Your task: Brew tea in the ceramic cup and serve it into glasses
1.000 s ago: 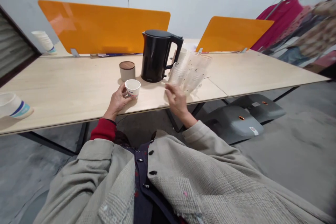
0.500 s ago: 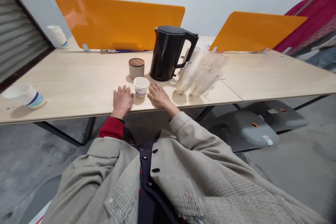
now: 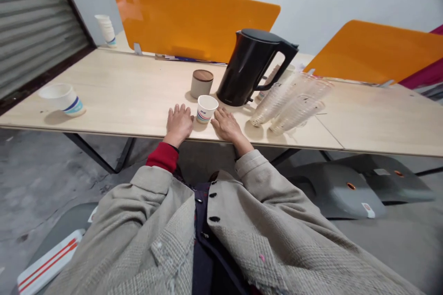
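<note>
A small white paper cup (image 3: 206,108) stands upright near the front edge of the light wooden table (image 3: 121,97). My left hand (image 3: 179,123) lies flat on the table just left of the cup, fingers stretched out. My right hand (image 3: 226,125) lies flat just right of it, also open. Neither hand holds the cup. Behind the cup a black electric kettle (image 3: 254,67) stands with its handle to the right, and a beige canister with a wooden lid (image 3: 201,84) stands left of the kettle.
Stacks of clear plastic cups (image 3: 290,103) lie on their sides right of the kettle. A paper cup (image 3: 62,98) sits at the table's left end, a stack of paper cups (image 3: 106,30) at the far left. Orange dividers (image 3: 194,18) line the back. Grey bases (image 3: 349,184) lie on the floor.
My left hand let go of the paper cup and my right hand came back from the plastic cups; both now lie flat beside the cup. The view has swung left.
</note>
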The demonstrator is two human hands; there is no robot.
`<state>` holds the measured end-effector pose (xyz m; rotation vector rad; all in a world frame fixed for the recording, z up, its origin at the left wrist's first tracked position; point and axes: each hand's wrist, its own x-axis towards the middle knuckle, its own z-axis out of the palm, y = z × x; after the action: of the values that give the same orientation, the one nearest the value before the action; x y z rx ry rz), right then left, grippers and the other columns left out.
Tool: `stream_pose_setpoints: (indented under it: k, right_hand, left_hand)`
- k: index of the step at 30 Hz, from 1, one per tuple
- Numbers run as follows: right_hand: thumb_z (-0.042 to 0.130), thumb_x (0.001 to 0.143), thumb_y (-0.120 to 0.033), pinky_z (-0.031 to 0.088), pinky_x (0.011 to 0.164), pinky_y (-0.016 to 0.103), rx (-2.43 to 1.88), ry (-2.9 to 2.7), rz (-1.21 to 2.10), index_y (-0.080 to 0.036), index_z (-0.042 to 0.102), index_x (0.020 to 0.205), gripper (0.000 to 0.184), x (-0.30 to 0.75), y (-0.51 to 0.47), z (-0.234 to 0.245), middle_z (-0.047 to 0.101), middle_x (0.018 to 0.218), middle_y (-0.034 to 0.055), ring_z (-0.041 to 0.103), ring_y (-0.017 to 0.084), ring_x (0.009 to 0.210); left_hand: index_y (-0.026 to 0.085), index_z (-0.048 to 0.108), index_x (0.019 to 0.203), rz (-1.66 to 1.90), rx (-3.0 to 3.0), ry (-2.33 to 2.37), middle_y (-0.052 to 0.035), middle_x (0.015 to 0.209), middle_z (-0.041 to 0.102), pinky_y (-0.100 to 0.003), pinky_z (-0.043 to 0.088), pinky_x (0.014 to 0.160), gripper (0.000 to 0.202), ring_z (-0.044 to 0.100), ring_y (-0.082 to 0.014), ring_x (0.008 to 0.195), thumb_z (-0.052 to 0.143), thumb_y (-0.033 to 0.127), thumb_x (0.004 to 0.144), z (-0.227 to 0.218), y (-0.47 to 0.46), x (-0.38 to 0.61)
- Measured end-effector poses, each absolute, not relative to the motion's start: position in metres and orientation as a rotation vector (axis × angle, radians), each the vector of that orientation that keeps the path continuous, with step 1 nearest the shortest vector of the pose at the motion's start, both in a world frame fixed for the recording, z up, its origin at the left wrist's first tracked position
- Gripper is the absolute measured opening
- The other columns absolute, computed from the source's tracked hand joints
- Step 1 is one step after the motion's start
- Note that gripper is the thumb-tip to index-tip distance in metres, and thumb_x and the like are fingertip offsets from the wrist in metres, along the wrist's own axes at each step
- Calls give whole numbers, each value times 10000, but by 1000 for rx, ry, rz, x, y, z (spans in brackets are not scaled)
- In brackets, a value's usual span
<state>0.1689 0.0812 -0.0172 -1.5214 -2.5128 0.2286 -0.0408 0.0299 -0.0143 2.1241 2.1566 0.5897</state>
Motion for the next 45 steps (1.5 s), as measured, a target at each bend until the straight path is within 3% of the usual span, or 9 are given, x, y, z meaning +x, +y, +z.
stream_pose_setpoints:
  k: [7, 16, 27, 33, 45]
  right_hand:
    - [322, 1135, -385, 302, 1374, 640, -1537, -2537, 185, -74, 497, 1634, 613, 170, 82, -19, 397, 1823, 213, 304, 415, 1721]
    - [310, 1132, -408, 315, 1359, 657, -1518, -2525, 159, -113, 498, 1640, 617, 172, 87, -25, 419, 1814, 199, 320, 410, 1711]
    - [309, 1134, -401, 269, 1396, 637, -1570, -2534, 224, -60, 429, 1698, 670, 170, 80, -15, 347, 1851, 202, 272, 413, 1739]
    - [325, 1126, -401, 294, 1383, 650, -1529, -2524, 209, -92, 473, 1669, 643, 171, 81, -16, 388, 1833, 195, 300, 401, 1726]
    - [324, 1120, -385, 245, 1410, 641, -1589, -2537, 263, -38, 410, 1714, 692, 168, 78, -9, 309, 1866, 204, 244, 396, 1754]
  left_hand:
    - [149, 595, 1580, 418, 2134, 2245, -159, 1785, 481, -591, 258, 1411, 548, 359, -379, 1708, 318, 334, 1145, -6, 23, -36]
    - [113, 565, 1610, 400, 2136, 2235, -172, 1796, 460, -599, 247, 1417, 577, 344, -394, 1713, 301, 326, 1143, -3, 22, -35]
    - [98, 553, 1625, 398, 2150, 2235, -174, 1799, 457, -604, 254, 1415, 592, 350, -401, 1710, 311, 330, 1137, -3, 22, -36]
    - [119, 530, 1657, 381, 2130, 2242, -150, 1813, 442, -588, 244, 1423, 600, 331, -386, 1721, 316, 328, 1137, -3, 23, -36]
    - [144, 544, 1639, 381, 2141, 2247, -149, 1811, 448, -595, 251, 1416, 581, 338, -380, 1719, 323, 331, 1135, -3, 24, -37]
